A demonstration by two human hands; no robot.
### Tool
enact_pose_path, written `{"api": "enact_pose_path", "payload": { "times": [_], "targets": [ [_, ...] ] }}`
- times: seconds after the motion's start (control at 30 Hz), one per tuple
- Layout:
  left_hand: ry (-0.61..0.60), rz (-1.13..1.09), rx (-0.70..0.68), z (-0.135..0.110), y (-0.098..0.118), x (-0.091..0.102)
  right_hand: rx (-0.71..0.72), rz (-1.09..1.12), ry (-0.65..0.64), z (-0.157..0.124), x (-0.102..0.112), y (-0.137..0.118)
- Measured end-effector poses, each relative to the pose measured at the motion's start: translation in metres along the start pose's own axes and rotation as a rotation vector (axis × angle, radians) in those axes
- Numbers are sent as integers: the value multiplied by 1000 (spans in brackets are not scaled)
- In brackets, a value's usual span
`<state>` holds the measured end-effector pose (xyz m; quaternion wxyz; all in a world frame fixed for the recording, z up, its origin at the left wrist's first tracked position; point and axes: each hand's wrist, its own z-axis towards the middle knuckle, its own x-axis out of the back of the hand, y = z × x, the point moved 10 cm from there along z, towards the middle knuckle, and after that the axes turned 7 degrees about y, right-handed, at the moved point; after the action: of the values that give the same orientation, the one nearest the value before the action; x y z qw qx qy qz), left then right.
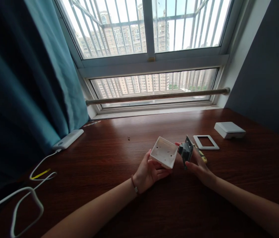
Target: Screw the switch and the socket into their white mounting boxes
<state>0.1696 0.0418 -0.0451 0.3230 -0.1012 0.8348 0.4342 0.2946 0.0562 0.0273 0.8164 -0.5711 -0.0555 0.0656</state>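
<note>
Left hand (pixel 149 172) closes its grip on the near wall of the box (pixel 165 152), thumb on the rim, tilting the open side up, probably so the inside can be seen. Right hand (pixel 200 167) pinches the grey module (pixel 186 150) on edge just beside the box's right rim, both lifted slightly off the tabletop (pixel 119 165). The box is empty, with only small holes in its floor. A yellow tool (pixel 203 158) lies under the right hand. Beyond it rest 1 frame (pixel 210 148) and 1 cover (pixel 229 129), near but apart.
</note>
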Motion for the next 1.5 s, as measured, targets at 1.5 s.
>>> {"api": "enact_pose_path", "payload": {
  "times": [1.5],
  "targets": [
    [-31, 1361, -814, -2, 50, -1, -126, 52, -4, 8, 8, 30]
  ]
}}
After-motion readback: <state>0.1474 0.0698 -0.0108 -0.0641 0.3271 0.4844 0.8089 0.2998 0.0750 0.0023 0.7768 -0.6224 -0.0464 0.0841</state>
